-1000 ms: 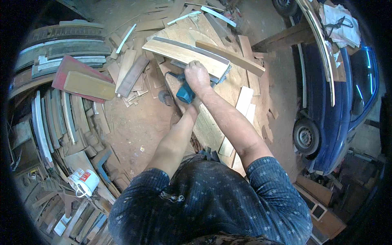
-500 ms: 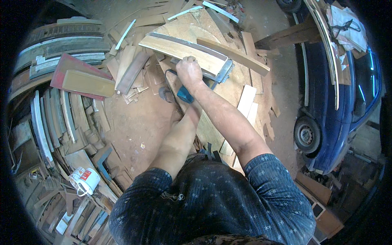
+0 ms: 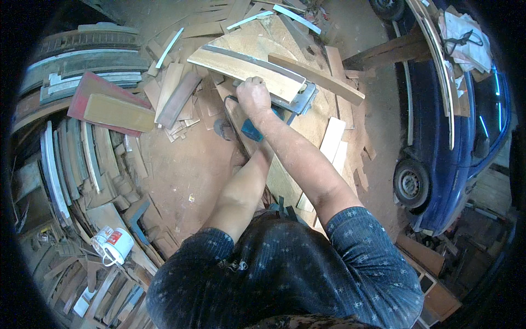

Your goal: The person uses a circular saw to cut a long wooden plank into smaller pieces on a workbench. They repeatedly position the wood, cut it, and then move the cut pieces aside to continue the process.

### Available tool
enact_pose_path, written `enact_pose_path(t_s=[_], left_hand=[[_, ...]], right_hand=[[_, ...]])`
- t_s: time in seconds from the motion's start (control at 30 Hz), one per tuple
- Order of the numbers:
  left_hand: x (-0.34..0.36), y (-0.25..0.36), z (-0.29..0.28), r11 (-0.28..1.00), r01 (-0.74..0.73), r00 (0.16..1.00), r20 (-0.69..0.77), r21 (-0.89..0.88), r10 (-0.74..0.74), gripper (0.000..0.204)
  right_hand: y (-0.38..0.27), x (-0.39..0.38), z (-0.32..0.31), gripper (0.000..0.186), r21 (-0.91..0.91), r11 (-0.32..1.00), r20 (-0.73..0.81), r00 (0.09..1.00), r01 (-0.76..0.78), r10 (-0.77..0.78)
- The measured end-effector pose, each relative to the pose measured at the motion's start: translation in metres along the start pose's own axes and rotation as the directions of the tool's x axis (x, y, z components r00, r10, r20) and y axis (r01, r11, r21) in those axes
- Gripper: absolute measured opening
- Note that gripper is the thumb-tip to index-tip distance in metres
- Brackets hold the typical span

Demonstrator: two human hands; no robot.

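A pale wooden board lies slantwise on the sawdust-covered work surface, with a dark grey strip along its far side. My right hand is closed, its fingers curled over the board's near edge. Under my right forearm sits a teal power tool. A metal plate, apparently the tool's base, sticks out past the board's right end. My left forearm passes beneath the right one toward the tool. That forearm hides my left hand and its fingers.
A long wooden bar lies beyond the board. White offcuts lie to its right. Stacked planks and a white bucket stand at left. A blue car is at right, with leaning timber strips before it.
The teal tool and its metal plate have shifted slightly right and nearer, against the board. My right hand has stayed at the board's edge.
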State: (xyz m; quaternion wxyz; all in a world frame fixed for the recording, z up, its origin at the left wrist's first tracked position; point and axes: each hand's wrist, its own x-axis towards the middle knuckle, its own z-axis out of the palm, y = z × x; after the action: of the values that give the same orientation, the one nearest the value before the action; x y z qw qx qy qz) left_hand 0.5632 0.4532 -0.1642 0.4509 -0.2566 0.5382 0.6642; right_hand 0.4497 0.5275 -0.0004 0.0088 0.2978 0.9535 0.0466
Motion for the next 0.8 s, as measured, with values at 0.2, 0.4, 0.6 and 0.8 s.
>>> enact_pose_path(t_s=[0.2,0.4,0.6,0.8], left_hand=[[0.009,-0.001,-0.007,0.999,-0.025,1.0,-0.004,-0.03,0.024,0.033],[0.008,0.008,-0.071,0.946,-0.319,0.946,-0.072,-0.054,0.315,0.034],[-0.018,0.206,-0.027,0.869,-0.476,0.867,-0.094,0.132,0.489,0.045],[0.059,0.267,0.042,0.936,-0.15,0.983,-0.054,0.318,0.176,0.042]], right_hand=[[-0.004,0.005,-0.004,0.026,-0.008,1.0,0.014,1.0,0.027,-0.027],[-0.005,0.006,0.001,0.028,0.027,0.998,-0.031,0.998,0.055,-0.054],[0.0,-0.004,0.003,0.022,-0.037,0.999,-0.118,0.993,0.0,-0.004],[-0.006,-0.002,-0.006,0.023,-0.05,0.997,-0.116,0.992,0.051,-0.056]])
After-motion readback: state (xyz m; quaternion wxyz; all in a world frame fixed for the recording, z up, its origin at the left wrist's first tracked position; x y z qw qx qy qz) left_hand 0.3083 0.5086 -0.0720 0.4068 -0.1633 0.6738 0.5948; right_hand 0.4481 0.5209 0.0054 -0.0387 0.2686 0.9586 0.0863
